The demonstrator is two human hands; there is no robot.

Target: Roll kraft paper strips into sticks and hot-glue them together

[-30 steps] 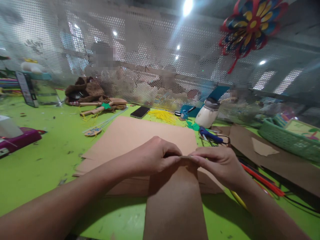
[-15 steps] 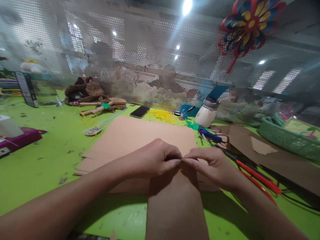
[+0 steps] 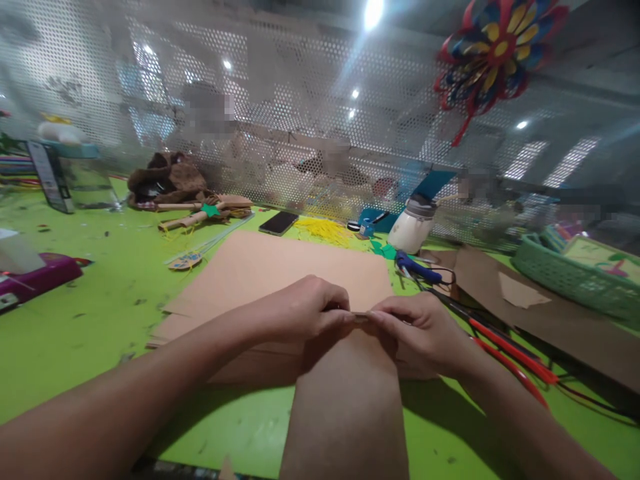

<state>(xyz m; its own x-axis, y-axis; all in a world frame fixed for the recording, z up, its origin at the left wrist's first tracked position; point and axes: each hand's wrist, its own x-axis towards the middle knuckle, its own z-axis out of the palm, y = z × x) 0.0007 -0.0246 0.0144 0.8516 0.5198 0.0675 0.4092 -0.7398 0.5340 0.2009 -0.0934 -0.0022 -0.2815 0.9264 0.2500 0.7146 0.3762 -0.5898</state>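
A strip of brown paper (image 3: 350, 413) runs from the bottom of the view up to both hands, its far end curled into a small narrow roll. My left hand (image 3: 313, 310) pinches that rolled end between thumb and fingers from the left. From the right, my right hand (image 3: 420, 327) pinches the same edge, with a short stretch of the roll showing between the two thumbs. Beneath the hands lies a stack of light brown paper sheets (image 3: 280, 263), partly covered by my forearms and the strip.
Scissors with red handles (image 3: 515, 350) and a blue-handled tool (image 3: 420, 267) lie at right, near dark brown cardboard (image 3: 480, 280) and a green basket (image 3: 575, 273). Behind the stack are a phone (image 3: 279, 223), yellow shreds (image 3: 325, 230) and a white jar (image 3: 413, 227). A purple device (image 3: 45, 277) sits left.
My hands have moved slightly apart along the paper's far edge, so more of the small roll shows between them. The strip's near end has shifted a little to the left.
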